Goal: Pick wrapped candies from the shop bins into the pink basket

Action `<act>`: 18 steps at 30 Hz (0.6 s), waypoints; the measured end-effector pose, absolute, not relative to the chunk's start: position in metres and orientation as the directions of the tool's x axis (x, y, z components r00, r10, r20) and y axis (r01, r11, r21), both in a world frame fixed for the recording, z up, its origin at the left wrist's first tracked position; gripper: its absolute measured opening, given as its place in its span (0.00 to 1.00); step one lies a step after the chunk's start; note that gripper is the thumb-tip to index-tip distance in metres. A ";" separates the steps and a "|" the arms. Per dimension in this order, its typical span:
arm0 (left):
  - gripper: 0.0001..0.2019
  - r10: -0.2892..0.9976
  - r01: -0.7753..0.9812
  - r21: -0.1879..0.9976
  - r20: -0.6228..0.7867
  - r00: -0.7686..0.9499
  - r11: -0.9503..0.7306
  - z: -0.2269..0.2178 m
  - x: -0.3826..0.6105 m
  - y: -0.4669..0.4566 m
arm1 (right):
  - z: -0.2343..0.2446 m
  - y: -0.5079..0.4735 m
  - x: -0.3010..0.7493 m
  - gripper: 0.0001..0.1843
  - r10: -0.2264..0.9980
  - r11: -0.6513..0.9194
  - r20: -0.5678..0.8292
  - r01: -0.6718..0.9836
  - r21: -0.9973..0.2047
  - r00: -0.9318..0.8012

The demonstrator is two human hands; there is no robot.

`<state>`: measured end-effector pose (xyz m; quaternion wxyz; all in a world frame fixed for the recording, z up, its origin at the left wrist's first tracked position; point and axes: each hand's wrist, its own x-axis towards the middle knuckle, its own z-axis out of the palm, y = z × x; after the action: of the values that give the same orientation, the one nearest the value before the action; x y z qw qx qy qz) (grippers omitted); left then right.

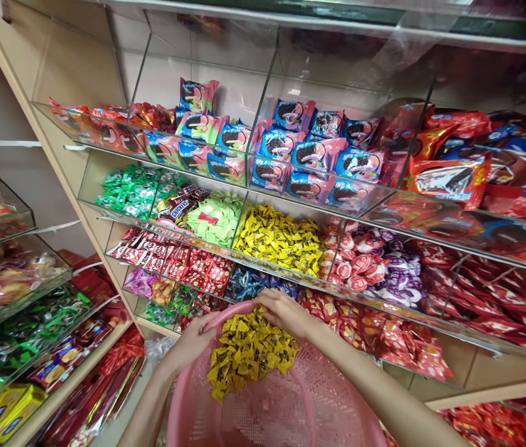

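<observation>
Gripping left hand (196,340): fingers curled, ten o'clock
Right hand (285,312): bent, twelve o'clock; pinch unclear
Basket (267,425): likely light; hold rim (231,312)

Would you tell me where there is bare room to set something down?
Inside the pink basket, bare mesh shows below and right of the heaped yellow candies. A gap seems to lie between the cookie packets and the glass shelf above. Below those packets, it is crowded with wrapped sweets.
</observation>
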<state>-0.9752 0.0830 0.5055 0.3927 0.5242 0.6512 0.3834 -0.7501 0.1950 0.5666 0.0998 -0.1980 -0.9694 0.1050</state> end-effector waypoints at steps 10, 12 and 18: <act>0.25 0.986 0.358 0.921 -0.118 -0.121 0.154 0.509 -0.974 0.082 | 0.556 0.199 -0.759 0.22 0.347 0.889 0.161 0.269 -0.371 -0.924; 0.26 0.986 0.364 0.918 -0.118 -0.122 0.155 0.509 -0.973 0.083 | 0.556 0.199 -0.760 0.22 0.353 0.882 0.153 0.273 -0.384 -0.923; 0.25 0.978 0.379 0.907 -0.131 -0.160 0.184 0.504 -0.975 0.083 | 0.558 0.196 -0.764 0.22 0.344 0.885 0.135 0.274 -0.375 -0.929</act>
<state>-0.9745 0.0827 0.5040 0.3947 0.5140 0.6603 0.3796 -0.7642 0.1963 0.5579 0.0993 -0.1600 -0.9659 0.1779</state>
